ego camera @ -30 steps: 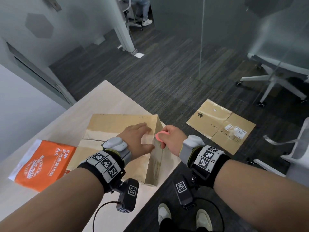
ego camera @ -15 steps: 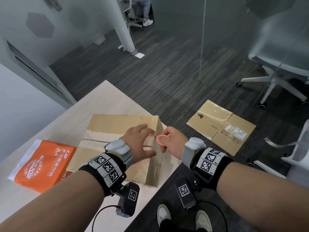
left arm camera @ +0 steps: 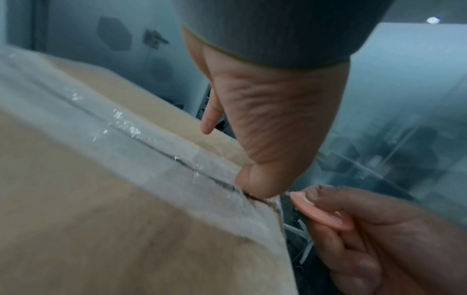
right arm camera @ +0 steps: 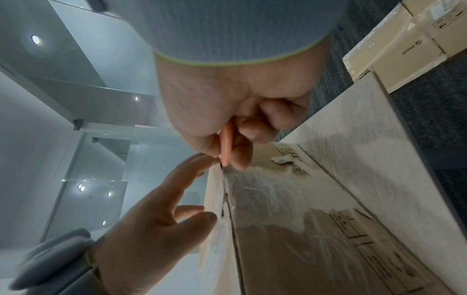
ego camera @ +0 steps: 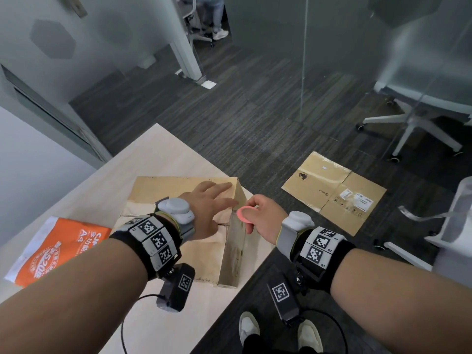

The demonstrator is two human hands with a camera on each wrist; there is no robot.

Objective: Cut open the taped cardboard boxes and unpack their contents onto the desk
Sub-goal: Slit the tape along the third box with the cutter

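A brown cardboard box point(ego camera: 163, 192) sealed with clear tape point(left arm camera: 126, 127) lies on the pale desk point(ego camera: 158, 149) near its right edge. My left hand point(ego camera: 209, 203) lies flat on the box top with straight fingers, its thumb point(left arm camera: 260, 179) pressing the taped seam at the box's right edge. My right hand point(ego camera: 258, 215) pinches a small pink round cutter point(ego camera: 246, 214) beside that same edge. In the right wrist view the cutter point(right arm camera: 226, 145) has its tip at the top of the taped seam on the box's side face point(right arm camera: 290, 199).
An orange A4 paper pack point(ego camera: 51, 249) lies on the desk to the left of the box. A flattened cardboard box point(ego camera: 334, 192) lies on the dark carpet to the right. White office chairs point(ego camera: 419, 123) stand at the right, and a glass partition point(ego camera: 304, 60) stands behind.
My left hand slid forward along the box top toward its far right corner. The right hand with the cutter lifted a little along the box's right edge.
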